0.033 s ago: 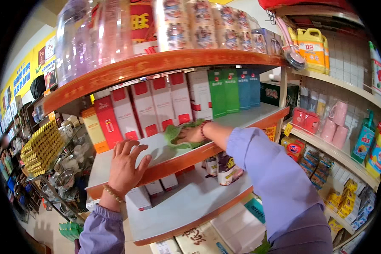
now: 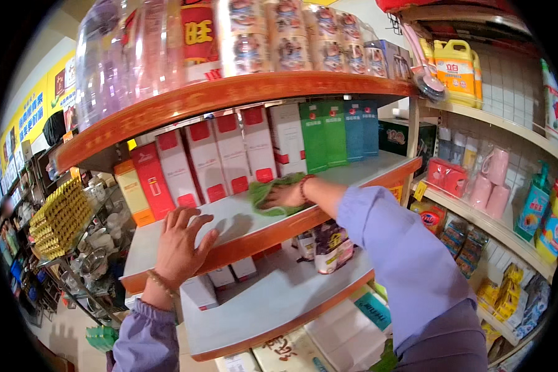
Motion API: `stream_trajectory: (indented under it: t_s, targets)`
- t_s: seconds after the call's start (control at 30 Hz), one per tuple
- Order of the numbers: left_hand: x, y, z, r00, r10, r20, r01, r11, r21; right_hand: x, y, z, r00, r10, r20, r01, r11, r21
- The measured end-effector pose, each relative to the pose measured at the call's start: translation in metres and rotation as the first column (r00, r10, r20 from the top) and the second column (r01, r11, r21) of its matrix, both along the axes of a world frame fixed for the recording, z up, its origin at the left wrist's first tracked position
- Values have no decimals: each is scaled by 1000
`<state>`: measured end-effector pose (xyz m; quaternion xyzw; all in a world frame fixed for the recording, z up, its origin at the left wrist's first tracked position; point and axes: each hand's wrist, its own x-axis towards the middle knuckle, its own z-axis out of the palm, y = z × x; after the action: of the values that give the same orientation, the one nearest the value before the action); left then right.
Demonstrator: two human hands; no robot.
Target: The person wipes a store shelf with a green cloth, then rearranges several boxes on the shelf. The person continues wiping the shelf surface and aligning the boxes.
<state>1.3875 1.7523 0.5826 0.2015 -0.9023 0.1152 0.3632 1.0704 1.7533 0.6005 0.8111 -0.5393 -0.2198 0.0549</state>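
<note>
My right hand (image 2: 285, 194) presses a green cloth (image 2: 268, 204) onto the white middle shelf (image 2: 229, 218), in front of the boxes. Its palm is down, and the cloth bunches around the fingers. Closer to the shelf's left end, my left hand (image 2: 181, 248) hangs over the orange-brown front edge (image 2: 229, 249). Its fingers are apart and nothing is in them. Behind the hands stands a row of upright boxes: a yellow one (image 2: 134, 192), a red one (image 2: 154, 180), several white-and-red ones (image 2: 206, 162), then green (image 2: 316, 139) and blue ones (image 2: 354, 130).
Overhead, the top shelf (image 2: 229, 90) carries bottles and wrapped rolls (image 2: 245, 53). Small white boxes (image 2: 199, 291) and a bag (image 2: 333, 248) sit on the shelf below. To the right, another rack (image 2: 477, 211) holds pink cups (image 2: 495, 167) and yellow jugs (image 2: 456, 68). Stacked egg trays (image 2: 59, 217) stand left.
My right hand and the green cloth have slid slightly right along the shelf. The view has shifted a little, while my left hand stays over the front edge.
</note>
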Motion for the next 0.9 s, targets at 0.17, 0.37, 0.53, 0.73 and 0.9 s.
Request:
stream_trajectory:
  t_s: [0.17, 0.37, 0.53, 0.73, 0.9]
  targets:
    - [-17, -9, -2, 997, 27, 71, -33, 996, 89, -137, 50, -3, 989, -133, -65, 130, 991, -39]
    - [-23, 1, -2, 989, 102, 108, -118, 981, 152, -234, 107, 7, 915, -382, 129, 384, 923, 4]
    - [-27, 3, 3, 975, 126, 180, -151, 980, 133, -305, 140, 12, 854, -487, 182, 483, 873, 71]
    - [-32, 8, 4, 972, 153, 180, -179, 974, 141, -360, 146, 16, 725, -674, 145, 671, 738, 76]
    - [-30, 9, 5, 966, 170, 193, -198, 970, 138, -414, 128, 4, 649, -752, 111, 754, 656, 33]
